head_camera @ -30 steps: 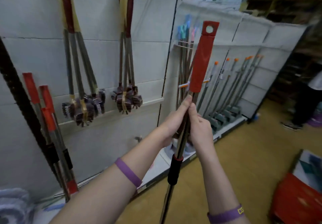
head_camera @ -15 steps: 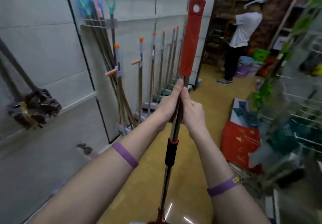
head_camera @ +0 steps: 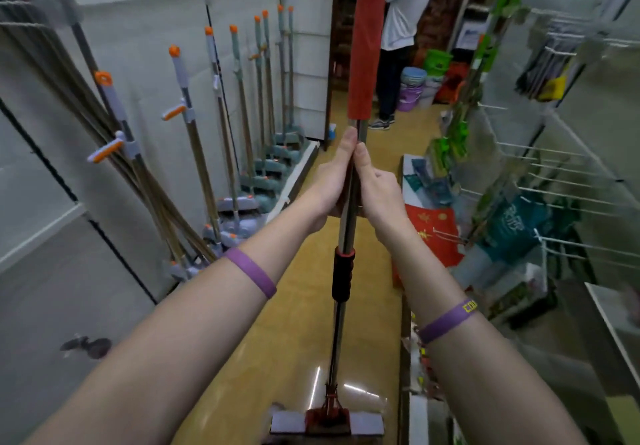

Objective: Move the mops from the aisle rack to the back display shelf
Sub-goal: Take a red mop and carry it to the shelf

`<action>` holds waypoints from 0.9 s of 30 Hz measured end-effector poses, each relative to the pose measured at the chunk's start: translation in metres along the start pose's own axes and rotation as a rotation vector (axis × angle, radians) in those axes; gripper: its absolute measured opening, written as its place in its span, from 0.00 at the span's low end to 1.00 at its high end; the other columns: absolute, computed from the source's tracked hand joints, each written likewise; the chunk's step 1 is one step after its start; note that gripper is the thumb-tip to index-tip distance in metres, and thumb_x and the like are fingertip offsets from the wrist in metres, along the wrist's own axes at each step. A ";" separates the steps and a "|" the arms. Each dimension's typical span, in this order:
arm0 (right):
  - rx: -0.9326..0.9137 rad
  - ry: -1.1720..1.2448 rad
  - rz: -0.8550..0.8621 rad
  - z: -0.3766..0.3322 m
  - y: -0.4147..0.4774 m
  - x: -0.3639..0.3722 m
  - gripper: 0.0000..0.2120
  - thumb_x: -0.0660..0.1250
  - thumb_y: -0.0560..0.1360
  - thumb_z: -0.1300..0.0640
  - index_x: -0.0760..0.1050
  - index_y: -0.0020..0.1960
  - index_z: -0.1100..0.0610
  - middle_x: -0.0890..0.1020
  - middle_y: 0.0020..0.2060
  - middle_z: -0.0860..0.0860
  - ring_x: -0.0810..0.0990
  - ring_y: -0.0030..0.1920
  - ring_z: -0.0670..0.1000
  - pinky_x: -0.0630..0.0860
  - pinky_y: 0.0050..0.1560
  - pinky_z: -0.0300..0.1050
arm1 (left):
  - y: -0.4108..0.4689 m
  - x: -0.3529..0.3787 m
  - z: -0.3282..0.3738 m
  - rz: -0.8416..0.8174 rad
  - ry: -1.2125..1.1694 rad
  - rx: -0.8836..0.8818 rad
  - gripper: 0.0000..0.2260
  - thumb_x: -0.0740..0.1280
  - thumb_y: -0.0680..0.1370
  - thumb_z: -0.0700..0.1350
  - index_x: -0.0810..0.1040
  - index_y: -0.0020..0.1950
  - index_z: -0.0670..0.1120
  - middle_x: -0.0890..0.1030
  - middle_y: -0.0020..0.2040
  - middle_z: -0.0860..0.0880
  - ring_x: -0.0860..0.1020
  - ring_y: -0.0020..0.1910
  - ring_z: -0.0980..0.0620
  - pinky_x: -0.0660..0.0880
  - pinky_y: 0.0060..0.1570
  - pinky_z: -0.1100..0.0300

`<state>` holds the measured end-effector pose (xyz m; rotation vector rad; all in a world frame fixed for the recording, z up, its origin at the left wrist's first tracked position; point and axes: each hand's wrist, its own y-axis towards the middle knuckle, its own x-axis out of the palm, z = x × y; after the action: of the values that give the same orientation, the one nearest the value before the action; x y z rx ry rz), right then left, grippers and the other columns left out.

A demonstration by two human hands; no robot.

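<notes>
I hold one mop upright in front of me. Its metal pole [head_camera: 346, 233] carries a red top sleeve [head_camera: 367, 49], a black grip [head_camera: 343, 276] lower down and a flat sponge head [head_camera: 327, 422] just above the floor. My left hand [head_camera: 332, 176] and my right hand [head_camera: 375, 185] grip the pole side by side, just under the red sleeve, thumbs pointing up. Several grey mops with orange caps [head_camera: 235, 119] lean in the rack along the left wall.
A yellow-floored aisle [head_camera: 301, 306] runs ahead. A person in a white shirt [head_camera: 401, 29] stands at its far end beside coloured buckets [head_camera: 414, 88]. Wire racks with hanging goods [head_camera: 540, 174] and a red bag [head_camera: 433, 236] crowd the right side.
My view has swung right, from the wall of hanging brushes to looking down the aisle. Both hands keep the same grip on the mop, whose head is now visible below.
</notes>
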<state>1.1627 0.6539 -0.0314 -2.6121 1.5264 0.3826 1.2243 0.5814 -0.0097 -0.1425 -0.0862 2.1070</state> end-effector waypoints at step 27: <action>-0.019 0.004 0.053 0.016 0.365 0.082 0.28 0.54 0.70 0.23 0.76 0.37 0.46 0.82 0.43 0.51 0.82 0.50 0.56 0.77 0.61 0.65 | 0.376 -0.064 0.022 -0.124 -0.064 0.032 0.33 0.55 0.73 0.74 0.85 0.48 0.49 0.87 0.46 0.50 0.84 0.48 0.50 0.79 0.54 0.50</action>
<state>0.8816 0.4068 -0.0510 -2.5925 1.6041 0.3981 0.9344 0.3331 -0.0287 -0.0491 -0.0974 1.9887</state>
